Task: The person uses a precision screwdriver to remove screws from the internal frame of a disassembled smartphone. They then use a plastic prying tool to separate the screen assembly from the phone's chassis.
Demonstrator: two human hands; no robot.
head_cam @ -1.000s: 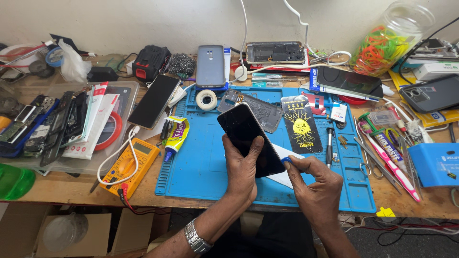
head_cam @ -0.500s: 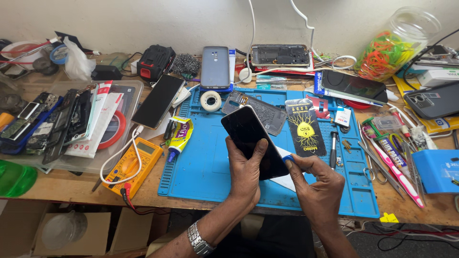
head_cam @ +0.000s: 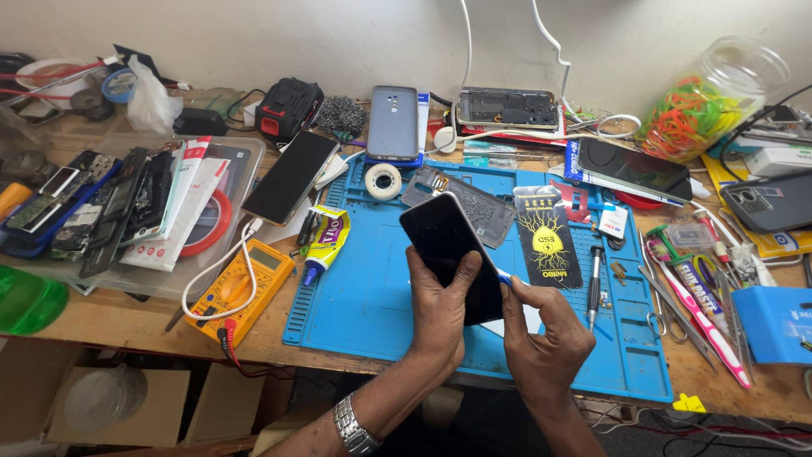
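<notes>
My left hand (head_cam: 440, 315) grips a black smartphone (head_cam: 447, 245) from below, its dark screen tilted up over the blue work mat (head_cam: 364, 296). My right hand (head_cam: 545, 343) is pinched on a small thin tool with a blue tip (head_cam: 504, 277), pressed against the phone's right edge. A white sheet lies on the mat under the hands, mostly hidden. A metal watch is on my left wrist.
On the mat: a tape roll (head_cam: 383, 180), a phone frame (head_cam: 474, 211), a black packet (head_cam: 548, 235), a screwdriver (head_cam: 595, 271). A glue tube (head_cam: 326, 241), yellow multimeter (head_cam: 241, 288), several phones, a jar of coloured bands (head_cam: 706, 101) and tweezers surround it. Boxes sit under the table.
Both hands with the phone have shifted slightly; the view has drifted a little. The grip on the phone and tool is unchanged.
</notes>
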